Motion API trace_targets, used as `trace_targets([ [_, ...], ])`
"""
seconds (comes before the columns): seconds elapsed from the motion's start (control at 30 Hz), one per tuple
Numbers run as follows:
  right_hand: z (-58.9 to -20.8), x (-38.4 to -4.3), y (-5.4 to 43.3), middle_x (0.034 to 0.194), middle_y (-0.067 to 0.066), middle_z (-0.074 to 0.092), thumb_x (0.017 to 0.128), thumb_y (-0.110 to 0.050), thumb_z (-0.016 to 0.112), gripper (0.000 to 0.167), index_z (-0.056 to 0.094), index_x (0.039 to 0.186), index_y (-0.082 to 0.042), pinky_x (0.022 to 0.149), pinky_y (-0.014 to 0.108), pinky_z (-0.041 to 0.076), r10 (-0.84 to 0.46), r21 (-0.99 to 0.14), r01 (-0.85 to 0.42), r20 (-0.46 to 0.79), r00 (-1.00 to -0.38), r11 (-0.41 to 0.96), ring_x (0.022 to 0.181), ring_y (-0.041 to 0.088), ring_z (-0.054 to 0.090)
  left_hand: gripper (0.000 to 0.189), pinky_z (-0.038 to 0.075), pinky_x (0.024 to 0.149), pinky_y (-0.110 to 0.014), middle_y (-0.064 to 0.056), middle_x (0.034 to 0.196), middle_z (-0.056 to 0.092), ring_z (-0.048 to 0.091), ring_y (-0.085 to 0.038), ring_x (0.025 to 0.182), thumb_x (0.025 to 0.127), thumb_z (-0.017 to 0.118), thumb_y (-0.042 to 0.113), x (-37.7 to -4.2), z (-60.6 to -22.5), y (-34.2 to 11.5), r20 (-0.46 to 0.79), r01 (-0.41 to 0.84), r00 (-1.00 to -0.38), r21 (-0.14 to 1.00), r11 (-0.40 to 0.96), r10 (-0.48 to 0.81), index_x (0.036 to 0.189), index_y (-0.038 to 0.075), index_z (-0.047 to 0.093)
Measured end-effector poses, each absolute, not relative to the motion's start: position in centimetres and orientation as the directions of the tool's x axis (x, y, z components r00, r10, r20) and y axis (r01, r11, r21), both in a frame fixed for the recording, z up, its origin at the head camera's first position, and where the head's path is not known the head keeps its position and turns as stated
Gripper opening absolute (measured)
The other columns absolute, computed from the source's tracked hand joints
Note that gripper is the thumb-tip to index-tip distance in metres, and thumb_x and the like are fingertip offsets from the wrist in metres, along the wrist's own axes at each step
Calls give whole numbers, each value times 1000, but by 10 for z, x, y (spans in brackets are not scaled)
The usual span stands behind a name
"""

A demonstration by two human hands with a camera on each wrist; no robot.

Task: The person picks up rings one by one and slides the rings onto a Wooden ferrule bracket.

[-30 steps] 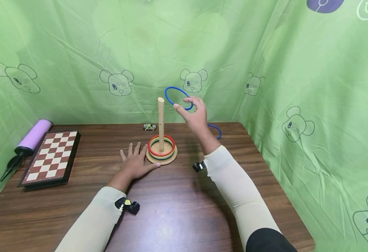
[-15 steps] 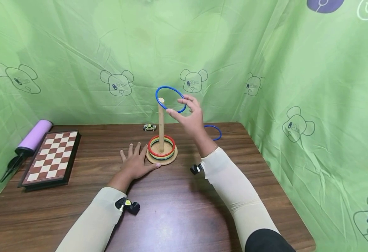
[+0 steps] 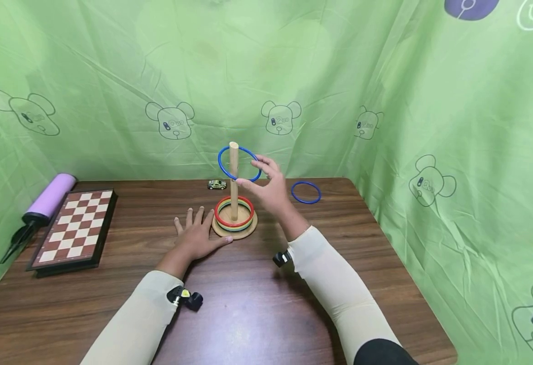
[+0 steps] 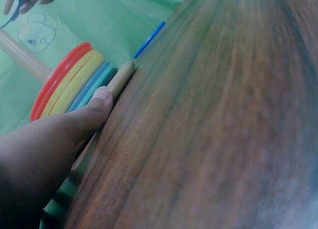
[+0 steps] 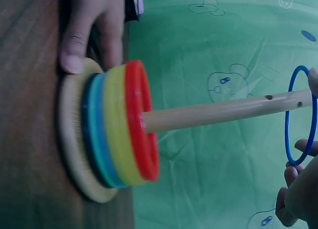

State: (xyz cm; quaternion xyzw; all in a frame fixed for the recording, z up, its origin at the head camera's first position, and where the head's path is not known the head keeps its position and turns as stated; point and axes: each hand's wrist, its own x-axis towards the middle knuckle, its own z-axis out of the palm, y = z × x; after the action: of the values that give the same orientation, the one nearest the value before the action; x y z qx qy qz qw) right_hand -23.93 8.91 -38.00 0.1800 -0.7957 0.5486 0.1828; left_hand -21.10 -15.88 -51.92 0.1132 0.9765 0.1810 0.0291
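My right hand point(image 3: 273, 191) pinches a blue ring point(image 3: 219, 161) between thumb and fingers. The ring hangs around the upper part of an upright wooden peg point(image 3: 234, 190), whose top sticks out above it. At the foot of the peg, several rings lie stacked on the round wooden base point(image 3: 248, 232): a red ring point(image 5: 141, 154) on top, then yellow, blue and teal ones in the right wrist view. My left hand point(image 3: 196, 239) lies spread on the table at the base's left side, its thumb point(image 4: 102, 101) touching the base's edge.
Another blue ring point(image 3: 306, 203) lies on the table point(image 3: 248, 294) to the right of the peg. A toy car point(image 3: 216, 185) stands behind it at the back edge. On the left are a checkered game board point(image 3: 72, 225) and a purple pump point(image 3: 49, 195). Green curtains point(image 3: 229, 76) surround the table.
My right hand has carried the blue ring leftward over the peg's top and then down, so the peg passes through it. The left hand has stayed in place.
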Motion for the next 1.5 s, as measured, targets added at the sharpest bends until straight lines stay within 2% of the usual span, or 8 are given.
trace_targets([
  [0.27, -403, -236, 90, 163, 3, 55, 88, -31, 94, 71, 68, 147, -3, 123, 58, 45, -113, -841, -423, 410, -905, 338, 153, 28, 48, 127, -7, 122, -89, -29, 181, 16, 2, -60, 167, 85, 52, 98, -211, -521, -160, -12, 206, -974, 358, 910, 226, 174, 11, 28],
  [0.77, -432, -231, 94, 163, 1, 55, 85, -32, 97, 81, 64, 150, 1, 129, 56, 39, -175, -855, -368, 325, -929, 365, 158, 29, 43, 127, -8, 122, -90, -29, 181, 16, 2, -60, 167, 85, 53, 98, -212, -523, -160, -9, 210, -974, 349, 913, 228, 174, 10, 27],
  [0.97, -441, -231, 98, 163, 0, 54, 84, -35, 98, 81, 65, 150, -2, 130, 56, 38, -214, -858, -359, 297, -930, 368, 158, 26, 41, 127, -8, 123, -88, -28, 181, 15, 1, -59, 167, 85, 53, 98, -212, -522, -159, -18, 202, -975, 348, 915, 222, 174, 11, 27],
  [1.2, -455, -233, 102, 165, 1, 54, 84, -30, 97, 73, 69, 146, -5, 130, 58, 37, -293, -831, -389, 287, -912, 398, 157, 28, 43, 126, -8, 122, -89, -29, 181, 16, 2, -60, 167, 86, 53, 97, -211, -521, -158, -21, 202, -974, 358, 911, 225, 174, 11, 27],
  [1.5, -470, -239, 106, 167, 2, 53, 84, -27, 97, 72, 69, 145, -3, 132, 60, 33, -323, -816, -397, 274, -906, 421, 157, 32, 42, 128, -11, 122, -88, -29, 181, 13, -1, -60, 167, 85, 52, 99, -212, -520, -159, -34, 196, -974, 366, 910, 224, 175, 11, 26],
])
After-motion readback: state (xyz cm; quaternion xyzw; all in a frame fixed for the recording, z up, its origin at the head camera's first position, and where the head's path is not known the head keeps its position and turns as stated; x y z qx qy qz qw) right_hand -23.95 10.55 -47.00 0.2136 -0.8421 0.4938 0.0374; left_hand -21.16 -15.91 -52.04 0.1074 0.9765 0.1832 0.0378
